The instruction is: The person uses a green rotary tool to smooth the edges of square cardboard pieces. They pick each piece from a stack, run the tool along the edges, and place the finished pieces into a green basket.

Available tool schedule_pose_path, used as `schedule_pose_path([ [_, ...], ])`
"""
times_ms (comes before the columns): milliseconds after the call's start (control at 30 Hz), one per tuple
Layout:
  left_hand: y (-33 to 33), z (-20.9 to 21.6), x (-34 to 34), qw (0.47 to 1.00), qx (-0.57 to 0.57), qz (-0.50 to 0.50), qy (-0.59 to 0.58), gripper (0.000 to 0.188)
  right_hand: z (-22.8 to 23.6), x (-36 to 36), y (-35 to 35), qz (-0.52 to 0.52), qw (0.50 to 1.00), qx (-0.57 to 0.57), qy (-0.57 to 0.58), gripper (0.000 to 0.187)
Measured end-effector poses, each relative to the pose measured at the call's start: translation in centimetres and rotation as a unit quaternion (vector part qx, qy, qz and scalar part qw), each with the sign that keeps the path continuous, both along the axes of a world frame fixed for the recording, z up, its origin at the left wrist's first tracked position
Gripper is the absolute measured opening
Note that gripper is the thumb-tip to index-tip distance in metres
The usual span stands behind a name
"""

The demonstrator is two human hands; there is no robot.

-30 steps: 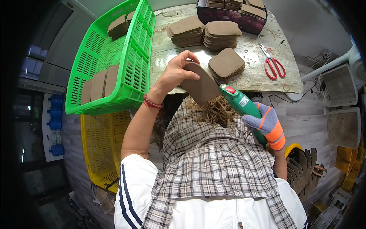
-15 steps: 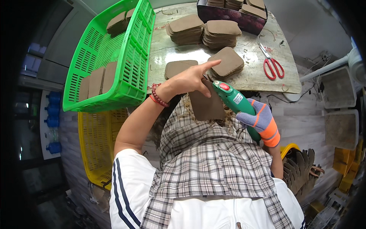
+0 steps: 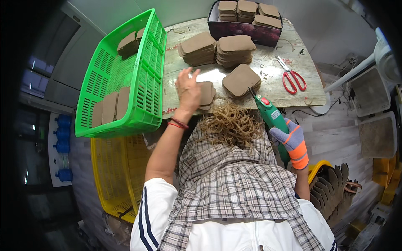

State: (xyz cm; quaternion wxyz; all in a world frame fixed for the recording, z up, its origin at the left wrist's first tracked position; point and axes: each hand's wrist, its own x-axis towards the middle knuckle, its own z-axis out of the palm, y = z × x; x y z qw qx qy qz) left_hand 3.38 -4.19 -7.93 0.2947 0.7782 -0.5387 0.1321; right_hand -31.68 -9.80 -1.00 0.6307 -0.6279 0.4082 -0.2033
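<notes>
My right hand (image 3: 290,143), in a grey and orange glove, is wrapped round a green handheld electric cutter (image 3: 270,116) with a red button. Its dark blades point up beside a stack of brown rounded-corner pads (image 3: 241,80). My bare left hand (image 3: 188,91), wearing red bracelets, is open over the table with its fingers apart. It is at the left edge of a low pile of brown pads (image 3: 206,95) and partly covers it. A tangle of thin brown trimmings (image 3: 231,124) lies on my checked apron (image 3: 234,173).
Taller pad stacks (image 3: 197,48) and a dark box of pads (image 3: 243,33) stand farther back. Red-handled scissors (image 3: 294,79) lie at right. On the left are a green crate (image 3: 144,96) holding pads and a yellow crate (image 3: 111,175). More brown pieces (image 3: 331,188) sit low right.
My left hand has moved left, away from the cutter and the lap. The pad that hung over the apron is gone from there, uncovering the trimmings. The cutter stays in my right hand.
</notes>
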Motion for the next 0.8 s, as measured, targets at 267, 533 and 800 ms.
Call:
schedule_pose_path([
  [267,-6.1,-1.9,-7.7,0.996,0.075,-0.042,0.009,0.066,-1.3,-0.6,0.0,-0.039,0.999,-0.018,0.004,0.038],
  [533,-5.4,2.3,-10.5,0.977,0.016,-0.029,0.209,0.052,-1.6,-0.8,-0.4,-0.069,0.998,0.002,-0.01,0.035],
  [800,-5.1,3.3,-11.6,0.447,-0.301,-0.15,0.829,0.034,-0.9,-0.4,-0.1,-0.078,0.996,-0.048,0.005,0.036],
])
